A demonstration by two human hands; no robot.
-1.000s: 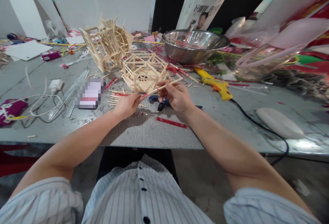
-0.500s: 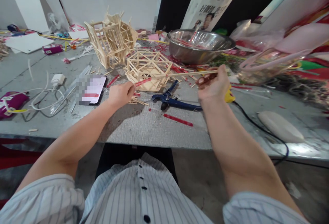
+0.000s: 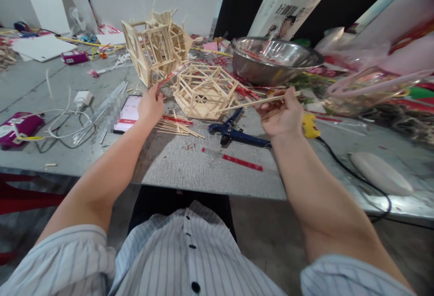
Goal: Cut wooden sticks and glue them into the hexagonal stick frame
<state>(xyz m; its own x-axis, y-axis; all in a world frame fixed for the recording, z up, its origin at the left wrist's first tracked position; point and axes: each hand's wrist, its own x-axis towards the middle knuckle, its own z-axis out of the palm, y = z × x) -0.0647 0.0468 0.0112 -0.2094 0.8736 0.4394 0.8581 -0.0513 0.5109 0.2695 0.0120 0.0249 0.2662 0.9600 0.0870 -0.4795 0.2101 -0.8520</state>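
Note:
My right hand [image 3: 281, 115] is closed on a bare wooden stick [image 3: 251, 102] that points left toward a low hexagonal stick frame [image 3: 203, 88]. My left hand [image 3: 151, 105] pinches a thin red wrapper strip [image 3: 171, 75], lifted up beside the frame. A taller stick house [image 3: 154, 50] stands behind it. Loose wooden sticks [image 3: 178, 127] lie on the grey table [image 3: 190, 164] just right of my left hand. Blue pliers [image 3: 237, 134] lie between my hands.
A steel bowl [image 3: 274, 60] with red scraps sits at the back right. A yellow glue gun [image 3: 310, 126] lies behind my right hand, its black cord trailing right. A phone [image 3: 127, 114], a white charger [image 3: 83, 97], its cable and a red strip [image 3: 242, 162] lie about.
The two hands have drawn apart: the red wrapper came off the stick. My left hand carried the wrapper up and left; my right hand took the bare stick to the right.

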